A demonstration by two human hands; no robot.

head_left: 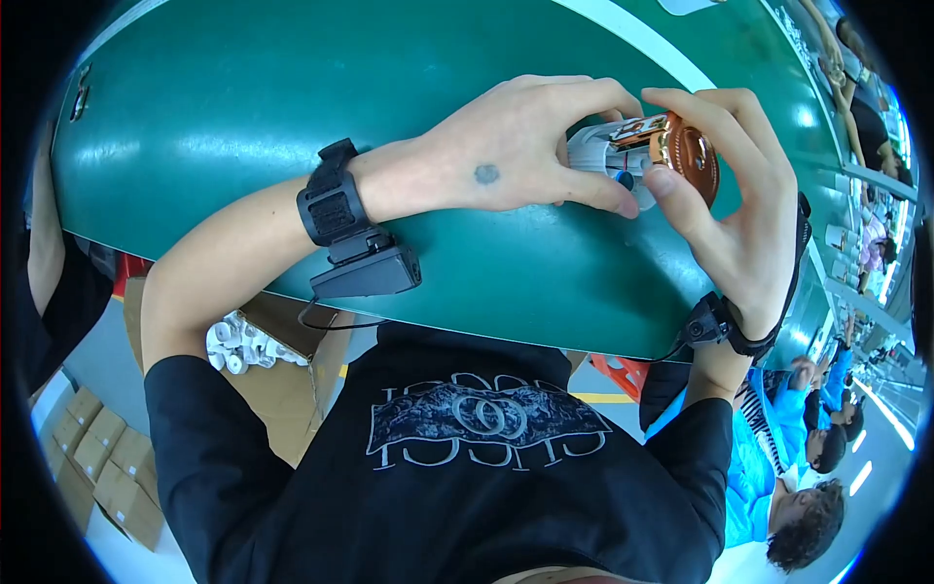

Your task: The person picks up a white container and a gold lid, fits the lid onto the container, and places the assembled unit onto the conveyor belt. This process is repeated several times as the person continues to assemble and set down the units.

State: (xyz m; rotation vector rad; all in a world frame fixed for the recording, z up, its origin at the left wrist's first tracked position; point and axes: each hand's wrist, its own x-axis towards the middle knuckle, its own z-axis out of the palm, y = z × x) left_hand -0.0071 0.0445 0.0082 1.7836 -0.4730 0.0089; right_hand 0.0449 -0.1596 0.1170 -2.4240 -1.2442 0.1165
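Note:
Over the green table, my left hand (525,146) wraps around a white, ribbed cylindrical body (588,152) lying on its side. At its right end sits a shiny copper-coloured round cap (693,161), with cut-out openings in the collar beside it. My right hand (739,175) grips this cap between thumb and fingers. Small dark, blue and red details show between the two parts, too small to name. Whether cap and body are fully joined I cannot tell. Both of my wrists wear black straps with small devices, the left device (368,265) hanging below its band.
The green table (233,146) curves across the view. Below its near edge stands an open cardboard box (282,389) of white round parts. Stacked cartons (107,453) are at lower left. A person in blue (754,487) sits to the right, with others beyond. Another person's arm (46,234) is at far left.

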